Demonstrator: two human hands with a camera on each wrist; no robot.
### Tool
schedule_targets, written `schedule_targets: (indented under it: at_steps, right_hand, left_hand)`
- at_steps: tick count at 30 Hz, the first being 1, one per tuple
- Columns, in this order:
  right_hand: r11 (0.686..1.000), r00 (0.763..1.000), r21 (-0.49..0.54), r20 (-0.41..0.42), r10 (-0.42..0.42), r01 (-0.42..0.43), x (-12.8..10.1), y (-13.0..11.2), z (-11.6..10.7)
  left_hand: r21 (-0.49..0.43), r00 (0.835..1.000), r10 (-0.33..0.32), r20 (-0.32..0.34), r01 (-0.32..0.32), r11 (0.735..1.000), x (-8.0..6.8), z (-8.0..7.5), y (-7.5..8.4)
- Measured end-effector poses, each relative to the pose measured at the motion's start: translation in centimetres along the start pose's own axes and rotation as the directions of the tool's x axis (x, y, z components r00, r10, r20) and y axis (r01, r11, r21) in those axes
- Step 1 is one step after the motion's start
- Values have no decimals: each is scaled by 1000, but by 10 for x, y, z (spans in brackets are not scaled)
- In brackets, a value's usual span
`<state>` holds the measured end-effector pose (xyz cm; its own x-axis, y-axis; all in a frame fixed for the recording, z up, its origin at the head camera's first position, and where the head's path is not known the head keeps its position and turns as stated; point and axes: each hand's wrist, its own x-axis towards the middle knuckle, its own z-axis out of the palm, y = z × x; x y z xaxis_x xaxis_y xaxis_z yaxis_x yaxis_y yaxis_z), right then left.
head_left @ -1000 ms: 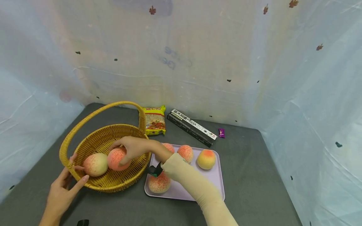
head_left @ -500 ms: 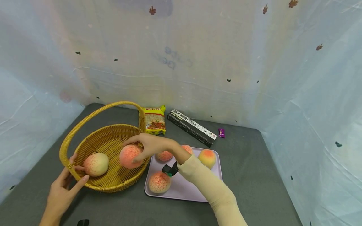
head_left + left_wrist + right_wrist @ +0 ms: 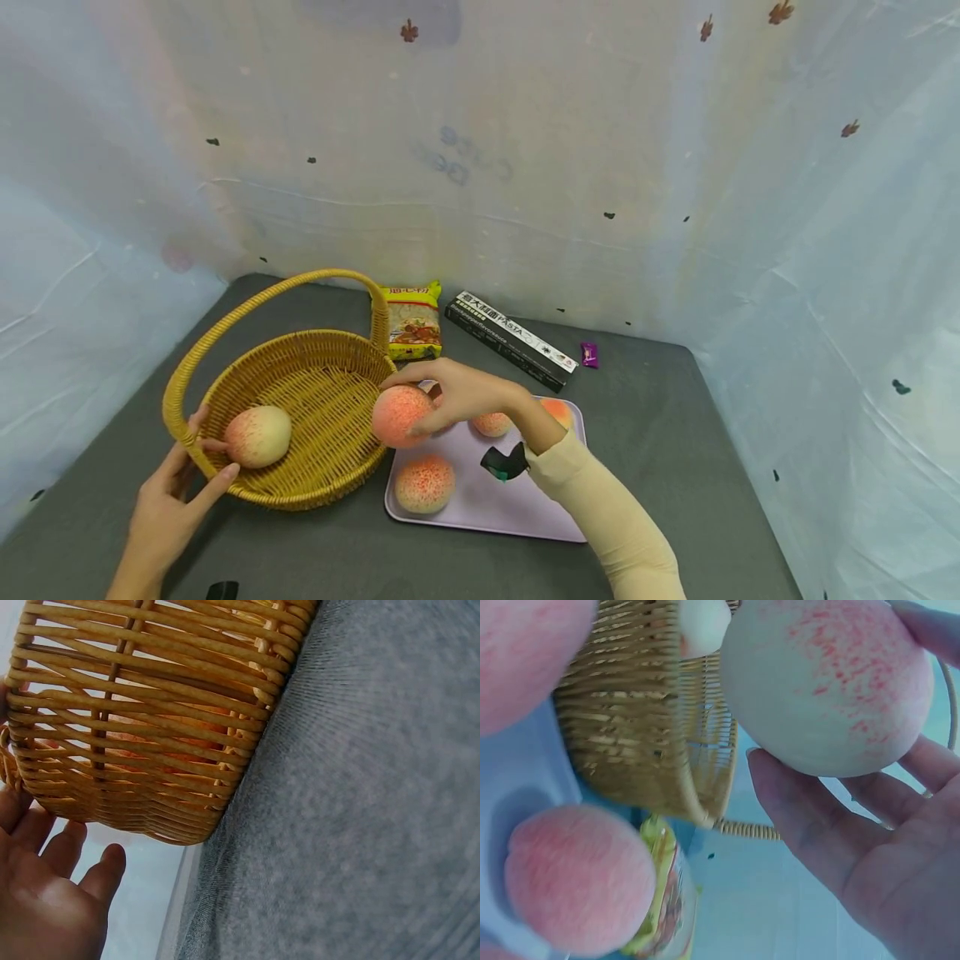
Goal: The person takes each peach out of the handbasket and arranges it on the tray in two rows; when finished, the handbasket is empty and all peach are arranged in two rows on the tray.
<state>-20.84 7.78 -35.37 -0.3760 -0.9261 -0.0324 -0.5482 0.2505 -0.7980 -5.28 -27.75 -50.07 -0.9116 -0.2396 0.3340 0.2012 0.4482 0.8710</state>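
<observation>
Right now the right hand (image 3: 465,392) has its grip curled over a speckled peach (image 3: 399,415), fingers and thumb wrapped around it from above. In the right wrist view the same peach (image 3: 829,682) sits against the fingertips (image 3: 810,817), clear of any surface. It hangs over the join between the wicker basket (image 3: 315,500) and the lilac tray (image 3: 480,517), just past the basket's near right rim.

The left hand (image 3: 168,508) rests at the basket's left side, its grip loose: fingers mostly straight, lying against the rim beside the foot of the arched handle. From the left wrist camera the hand (image 3: 45,892) shows under the woven wall (image 3: 150,735), fingers extended and not closed around anything.

Inside the basket one pale peach (image 3: 258,436) lies near the left wall, close to the left fingertips. On the tray, a red-speckled peach (image 3: 424,483) sits at the front left corner; two more (image 3: 492,424) (image 3: 557,410) are partly hidden behind the right wrist. Beyond the tray, on the grey worktop (image 3: 660,450), lie a yellow noodle packet (image 3: 411,320), a long black pasta box (image 3: 513,340) and a small purple sweet (image 3: 589,354), all against the pale curtain backdrop.
</observation>
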Motion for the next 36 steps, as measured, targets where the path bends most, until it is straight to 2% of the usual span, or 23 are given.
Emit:
schedule_targets:
  at_steps: [10,20,36]
  right_hand:
    - [999,997,-36,-79,11,-14,-45,9,-3]
    - [998,991,-10,-114,65,-67,-81,19,0]
    - [988,975,-18,-162,150,-154,-112,22,7]
  left_hand:
    - [24,1000,-28,-1,28,999,0,-1,3]
    - [49,998,-57,4,56,997,-1,0,4]
    - [62,998,-68,8,67,996,0,-1,5]
